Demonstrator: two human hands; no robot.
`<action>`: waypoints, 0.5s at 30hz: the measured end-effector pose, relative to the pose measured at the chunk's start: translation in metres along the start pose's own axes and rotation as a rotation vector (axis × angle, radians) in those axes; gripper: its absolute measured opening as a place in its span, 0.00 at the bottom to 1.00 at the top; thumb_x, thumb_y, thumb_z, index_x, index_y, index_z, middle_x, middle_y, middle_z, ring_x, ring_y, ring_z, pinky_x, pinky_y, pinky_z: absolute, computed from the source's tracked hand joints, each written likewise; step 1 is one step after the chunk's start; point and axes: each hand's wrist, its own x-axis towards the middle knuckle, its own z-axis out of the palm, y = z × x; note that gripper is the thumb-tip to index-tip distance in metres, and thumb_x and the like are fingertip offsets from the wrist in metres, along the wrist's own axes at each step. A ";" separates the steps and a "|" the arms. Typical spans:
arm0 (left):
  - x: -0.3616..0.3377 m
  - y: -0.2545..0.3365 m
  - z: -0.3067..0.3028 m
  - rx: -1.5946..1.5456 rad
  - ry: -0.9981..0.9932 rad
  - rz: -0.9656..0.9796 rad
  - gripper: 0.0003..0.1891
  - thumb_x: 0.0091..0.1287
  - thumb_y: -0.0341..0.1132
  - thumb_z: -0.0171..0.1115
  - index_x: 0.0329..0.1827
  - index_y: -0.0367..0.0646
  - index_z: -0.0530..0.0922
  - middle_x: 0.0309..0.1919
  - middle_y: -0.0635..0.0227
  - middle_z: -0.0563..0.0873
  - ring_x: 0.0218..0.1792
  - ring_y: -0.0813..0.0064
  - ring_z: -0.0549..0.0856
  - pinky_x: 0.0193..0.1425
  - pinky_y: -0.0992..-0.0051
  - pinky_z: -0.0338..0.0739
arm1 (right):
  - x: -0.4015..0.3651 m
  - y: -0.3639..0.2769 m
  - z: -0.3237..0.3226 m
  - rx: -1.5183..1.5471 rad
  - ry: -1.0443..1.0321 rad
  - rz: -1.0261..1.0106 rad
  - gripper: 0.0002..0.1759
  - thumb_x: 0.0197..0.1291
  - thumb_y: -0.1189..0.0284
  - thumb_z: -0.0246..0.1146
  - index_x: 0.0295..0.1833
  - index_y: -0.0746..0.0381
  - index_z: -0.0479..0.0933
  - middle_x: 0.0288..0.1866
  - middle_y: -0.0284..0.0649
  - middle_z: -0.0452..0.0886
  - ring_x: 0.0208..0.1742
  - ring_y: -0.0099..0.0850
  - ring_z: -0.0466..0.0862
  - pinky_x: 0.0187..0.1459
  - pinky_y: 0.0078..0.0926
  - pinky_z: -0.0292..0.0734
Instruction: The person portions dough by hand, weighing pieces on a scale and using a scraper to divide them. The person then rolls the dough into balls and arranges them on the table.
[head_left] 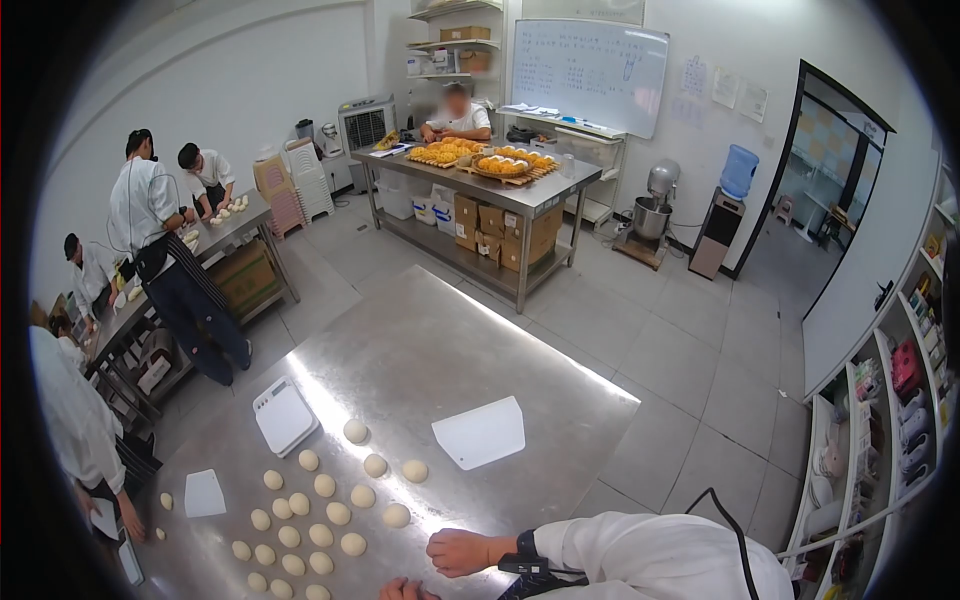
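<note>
Curled low over the steel table (400,350), my right hand (458,552) has its fingers closed; whatever lies under them is hidden. At the bottom edge, my left hand (405,589) is partly cut off, its visible fingers bent together, and I cannot make out what they hold. Several round dough balls lie in loose rows to the left of my hands, the nearest being one dough ball (396,515) just beyond my right hand. A white scraper (480,433) lies flat farther out, and a white scale (285,415) sits left of it.
Another white scraper (205,493) is at the left, near a co-worker's hand (131,518). Other people stand at a side table (245,215). A person sits behind a back table (450,180) bearing orange-topped goods. Shelves (850,470) line the right side.
</note>
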 end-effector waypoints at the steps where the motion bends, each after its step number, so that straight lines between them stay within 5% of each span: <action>1: 0.000 0.000 -0.001 0.000 -0.008 -0.002 0.14 0.53 0.33 0.62 0.43 0.42 0.79 0.45 0.51 0.79 0.46 0.48 0.77 0.51 0.52 0.70 | 0.000 0.001 0.000 -0.013 0.005 -0.002 0.10 0.51 0.66 0.63 0.28 0.59 0.72 0.35 0.38 0.71 0.42 0.36 0.74 0.45 0.35 0.72; 7: 0.000 -0.008 0.007 -0.021 -0.026 0.016 0.17 0.55 0.38 0.64 0.46 0.40 0.79 0.47 0.49 0.79 0.48 0.46 0.76 0.53 0.51 0.70 | -0.001 0.009 -0.015 -0.092 -0.018 -0.013 0.09 0.49 0.65 0.62 0.24 0.56 0.71 0.30 0.36 0.70 0.37 0.36 0.74 0.39 0.35 0.71; 8: -0.006 -0.011 0.012 -0.032 0.044 0.034 0.14 0.52 0.34 0.64 0.42 0.41 0.78 0.43 0.53 0.79 0.45 0.49 0.77 0.50 0.53 0.71 | -0.004 0.009 -0.020 -0.124 -0.197 0.070 0.08 0.48 0.65 0.61 0.23 0.57 0.75 0.32 0.37 0.74 0.41 0.35 0.75 0.41 0.34 0.72; 15: 0.043 -0.006 -0.014 -0.262 0.113 0.012 0.11 0.49 0.26 0.63 0.38 0.41 0.78 0.42 0.56 0.79 0.43 0.54 0.78 0.48 0.61 0.73 | -0.024 -0.010 -0.028 -0.027 0.049 0.026 0.06 0.45 0.72 0.65 0.28 0.57 0.74 0.35 0.33 0.74 0.41 0.33 0.76 0.45 0.30 0.72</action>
